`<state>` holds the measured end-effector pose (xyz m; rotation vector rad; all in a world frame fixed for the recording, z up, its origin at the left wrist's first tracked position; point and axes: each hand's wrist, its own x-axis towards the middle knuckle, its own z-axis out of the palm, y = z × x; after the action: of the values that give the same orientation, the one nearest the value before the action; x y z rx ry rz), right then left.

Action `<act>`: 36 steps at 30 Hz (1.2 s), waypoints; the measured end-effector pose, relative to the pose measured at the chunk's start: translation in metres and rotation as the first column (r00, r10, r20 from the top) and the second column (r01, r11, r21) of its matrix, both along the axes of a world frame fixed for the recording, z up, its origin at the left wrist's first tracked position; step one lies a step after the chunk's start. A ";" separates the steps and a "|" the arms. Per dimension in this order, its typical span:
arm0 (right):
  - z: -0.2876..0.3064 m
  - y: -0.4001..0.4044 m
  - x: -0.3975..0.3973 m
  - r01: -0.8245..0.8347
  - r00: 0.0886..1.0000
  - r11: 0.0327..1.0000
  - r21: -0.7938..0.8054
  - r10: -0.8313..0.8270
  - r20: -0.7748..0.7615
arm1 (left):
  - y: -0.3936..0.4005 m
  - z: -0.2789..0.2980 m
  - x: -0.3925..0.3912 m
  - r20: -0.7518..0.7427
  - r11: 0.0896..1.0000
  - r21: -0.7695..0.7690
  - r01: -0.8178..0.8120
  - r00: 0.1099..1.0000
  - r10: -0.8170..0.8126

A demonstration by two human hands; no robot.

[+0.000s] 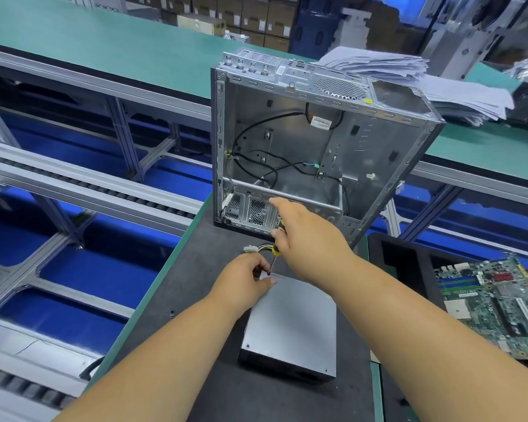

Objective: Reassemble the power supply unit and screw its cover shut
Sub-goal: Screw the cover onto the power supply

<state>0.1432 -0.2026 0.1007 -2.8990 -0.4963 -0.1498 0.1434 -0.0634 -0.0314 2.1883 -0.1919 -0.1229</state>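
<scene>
Driving a screw at the far left corner of the power supply unit [293, 324].

The unit lies flat on the dark counter [214, 391], cover up, in front of the open computer case [302, 141]. My right hand [305, 229] grips the yellow-and-black screwdriver [275, 250], tip down at that corner. My left hand [244, 277] holds the corner, fingers curled beside the tip. A motherboard [494, 303] lies to the right.

The dark mat [201, 300] lies bare to the left of the power supply unit [290, 324]. The open computer case [287, 141] stands upright just beyond it. A tray [408, 269] holding a motherboard [494, 303] borders the right side.
</scene>
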 end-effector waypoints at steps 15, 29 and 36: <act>0.007 -0.005 0.005 -0.002 0.999 0.999 -0.052 0.000 -0.040 | 0.000 0.000 0.000 -0.013 1.000 0.001 -0.004 1.000 0.004; 0.003 -0.002 0.001 -0.062 0.997 0.998 -0.024 0.061 -0.040 | 0.001 -0.003 0.001 -0.009 1.000 0.000 -0.008 1.000 0.008; -0.004 0.003 0.000 0.054 0.998 0.997 -0.061 -0.052 0.023 | -0.002 -0.005 -0.001 -0.002 0.999 -0.028 -0.044 0.999 0.044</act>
<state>0.1434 -0.1991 0.0967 -2.9752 -0.4351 -0.1772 0.1421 -0.0658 -0.0365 2.1631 -0.1441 -0.0965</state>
